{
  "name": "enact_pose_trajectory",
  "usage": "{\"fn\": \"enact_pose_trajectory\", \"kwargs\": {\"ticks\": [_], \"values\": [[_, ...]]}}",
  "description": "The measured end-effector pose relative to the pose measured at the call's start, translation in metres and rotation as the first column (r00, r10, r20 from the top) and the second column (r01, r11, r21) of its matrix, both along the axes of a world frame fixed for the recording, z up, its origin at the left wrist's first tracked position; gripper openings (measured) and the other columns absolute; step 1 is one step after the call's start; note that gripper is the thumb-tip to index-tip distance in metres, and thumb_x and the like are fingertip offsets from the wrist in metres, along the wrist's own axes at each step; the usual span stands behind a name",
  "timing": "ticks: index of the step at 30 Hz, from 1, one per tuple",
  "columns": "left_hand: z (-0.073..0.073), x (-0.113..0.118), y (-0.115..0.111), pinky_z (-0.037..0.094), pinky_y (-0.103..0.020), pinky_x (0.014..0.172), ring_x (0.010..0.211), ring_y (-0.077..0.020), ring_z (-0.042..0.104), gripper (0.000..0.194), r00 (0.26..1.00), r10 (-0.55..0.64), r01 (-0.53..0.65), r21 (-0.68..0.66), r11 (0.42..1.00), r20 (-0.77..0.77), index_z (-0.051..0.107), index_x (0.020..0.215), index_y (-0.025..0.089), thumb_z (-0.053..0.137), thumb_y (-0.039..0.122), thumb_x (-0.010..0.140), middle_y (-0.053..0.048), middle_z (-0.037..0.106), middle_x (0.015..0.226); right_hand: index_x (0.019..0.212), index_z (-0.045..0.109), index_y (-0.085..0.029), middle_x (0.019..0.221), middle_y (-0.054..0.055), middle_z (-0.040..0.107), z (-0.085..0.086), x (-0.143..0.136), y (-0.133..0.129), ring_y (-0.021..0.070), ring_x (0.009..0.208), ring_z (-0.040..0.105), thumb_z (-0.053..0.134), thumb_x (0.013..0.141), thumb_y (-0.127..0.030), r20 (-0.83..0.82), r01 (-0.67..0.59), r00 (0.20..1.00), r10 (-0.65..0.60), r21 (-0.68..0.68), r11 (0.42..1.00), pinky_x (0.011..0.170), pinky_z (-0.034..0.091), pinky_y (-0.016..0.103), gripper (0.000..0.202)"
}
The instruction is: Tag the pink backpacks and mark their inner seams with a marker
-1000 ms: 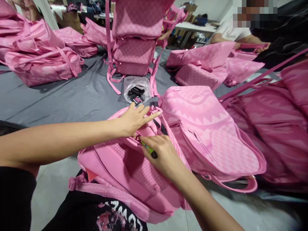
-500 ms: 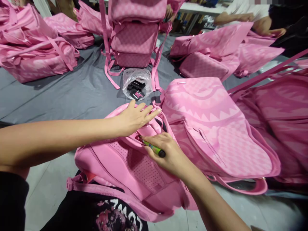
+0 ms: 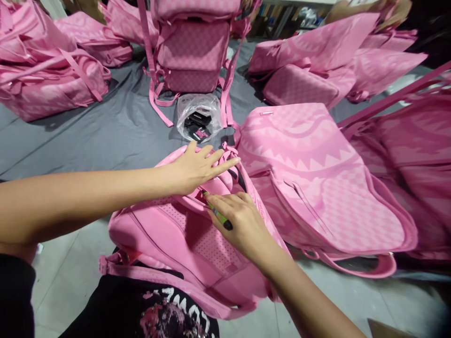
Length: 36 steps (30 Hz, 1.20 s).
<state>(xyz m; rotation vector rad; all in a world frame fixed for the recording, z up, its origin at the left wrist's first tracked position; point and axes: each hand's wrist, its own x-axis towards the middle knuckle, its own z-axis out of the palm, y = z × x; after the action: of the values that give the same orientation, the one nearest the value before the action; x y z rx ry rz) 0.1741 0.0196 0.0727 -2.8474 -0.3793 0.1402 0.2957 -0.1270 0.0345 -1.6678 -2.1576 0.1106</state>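
Observation:
A pink backpack (image 3: 165,239) rests at the table's near edge against my body, its perforated back panel facing up. My left hand (image 3: 197,166) lies across its top edge with the fingers spread. In my right hand (image 3: 239,218) is a slim green pen-like tool (image 3: 219,217) with a black end. Its tip points at the pink fabric just below my left hand, and I cannot make out whether it touches. The pink straps (image 3: 229,150) bunch beyond my left fingertips. My right fingers cover part of the tool.
A clear plastic bag (image 3: 216,110) of black tags lies beyond the backpack. Another pink backpack (image 3: 313,159) sits close on the right. More pink bags (image 3: 56,80) stand on the grey cloth (image 3: 116,126) at left and back. Another person's hand (image 3: 396,14) shows at the far right.
My right hand has shifted slightly up and left, and more of the green tool is covered. My left hand stays spread on the backpack. The other person's hand has moved at the back right.

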Motion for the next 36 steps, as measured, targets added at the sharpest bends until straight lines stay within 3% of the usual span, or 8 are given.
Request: {"fn": "enact_pose_trajectory", "kwargs": {"ticks": [6, 10, 13, 16, 23, 27, 36], "values": [[0.0, 0.0, 0.002, 0.031, -0.057, 0.104, 0.142, -0.0359, 0.027, 0.084, 1.0, 0.006, -0.006, -0.038, 0.999, -0.002, 0.0, 0.155, 0.025, 0.049, 0.015, 0.087, -0.015, 0.021, 0.159, 0.112, 0.064, -0.015, 0.101, 0.005, 0.075, -0.003, 0.002, 0.0, 0.0214, 0.086, 0.067, 0.061, 0.089, -0.017, -0.039, 0.002, 0.999, -0.002, 0.011, 1.0, 0.078, 0.038, 0.036, 0.023], [0.005, -0.001, 0.0, 0.02, -0.069, 0.107, 0.146, -0.0424, 0.009, 0.098, 0.981, 0.192, -0.192, -0.024, 0.981, -0.019, -0.001, 0.155, 0.023, 0.064, 0.03, 0.082, -0.017, 0.012, 0.161, 0.114, 0.064, -0.016, 0.101, 0.005, 0.075, 0.0, 0.005, -0.001, 0.0208, 0.087, 0.067, 0.06, 0.09, -0.018, -0.094, 0.004, 0.996, -0.007, -0.028, 1.0, 0.079, 0.037, 0.036, 0.024], [0.009, -0.001, -0.001, 0.037, -0.061, 0.1, 0.137, -0.0441, 0.028, 0.102, 0.952, 0.304, -0.305, -0.045, 0.951, -0.033, 0.0, 0.155, 0.021, 0.067, 0.034, 0.079, -0.02, 0.015, 0.159, 0.112, 0.064, -0.017, 0.093, 0.005, 0.075, 0.004, 0.005, 0.002, 0.0195, 0.084, 0.066, 0.059, 0.089, -0.017, -0.143, 0.004, 0.99, -0.017, -0.085, 0.996, 0.079, 0.037, 0.034, 0.023], [0.009, -0.001, -0.001, 0.046, -0.049, 0.091, 0.121, -0.0378, 0.044, 0.099, 0.951, 0.307, -0.309, -0.046, 0.95, -0.047, 0.002, 0.155, 0.025, 0.066, 0.034, 0.08, -0.018, 0.02, 0.157, 0.106, 0.066, -0.019, 0.08, 0.002, 0.072, 0.007, 0.002, 0.007, 0.0178, 0.077, 0.064, 0.058, 0.089, -0.018, -0.185, -0.005, 0.982, -0.022, -0.144, 0.99, 0.077, 0.037, 0.033, 0.018], [0.006, 0.001, 0.001, 0.046, -0.047, 0.09, 0.118, -0.0366, 0.045, 0.094, 0.947, 0.321, -0.322, -0.062, 0.945, -0.033, 0.01, 0.154, 0.023, 0.066, 0.035, 0.08, -0.018, 0.022, 0.156, 0.11, 0.066, -0.019, 0.093, 0.006, 0.075, 0.008, -0.001, 0.003, 0.0222, 0.085, 0.067, 0.058, 0.089, -0.021, -0.028, 0.103, 0.994, -0.107, -0.126, 0.987, 0.079, 0.038, 0.037, 0.022], [0.007, 0.001, 0.0, 0.046, -0.046, 0.089, 0.119, -0.0359, 0.045, 0.092, 0.942, 0.334, -0.336, -0.066, 0.94, -0.03, 0.012, 0.154, 0.021, 0.066, 0.032, 0.081, -0.019, 0.023, 0.156, 0.113, 0.066, -0.019, 0.1, 0.005, 0.075, 0.009, 0.005, -0.002, 0.0217, 0.09, 0.068, 0.057, 0.089, -0.02, -0.068, 0.08, 0.994, -0.089, -0.124, 0.989, 0.081, 0.04, 0.037, 0.025], [0.003, 0.0, 0.001, 0.048, -0.045, 0.086, 0.119, -0.037, 0.045, 0.092, 0.951, 0.309, -0.308, -0.066, 0.949, 0.01, 0.018, 0.153, 0.017, 0.069, 0.035, 0.079, -0.019, 0.026, 0.155, 0.108, 0.068, -0.018, 0.089, 0.006, 0.075, 0.015, 0.016, 0.002, 0.0227, 0.082, 0.067, 0.059, 0.086, -0.018, -0.011, 0.035, 0.999, -0.037, -0.128, 0.991, 0.08, 0.045, 0.04, 0.024]]}}
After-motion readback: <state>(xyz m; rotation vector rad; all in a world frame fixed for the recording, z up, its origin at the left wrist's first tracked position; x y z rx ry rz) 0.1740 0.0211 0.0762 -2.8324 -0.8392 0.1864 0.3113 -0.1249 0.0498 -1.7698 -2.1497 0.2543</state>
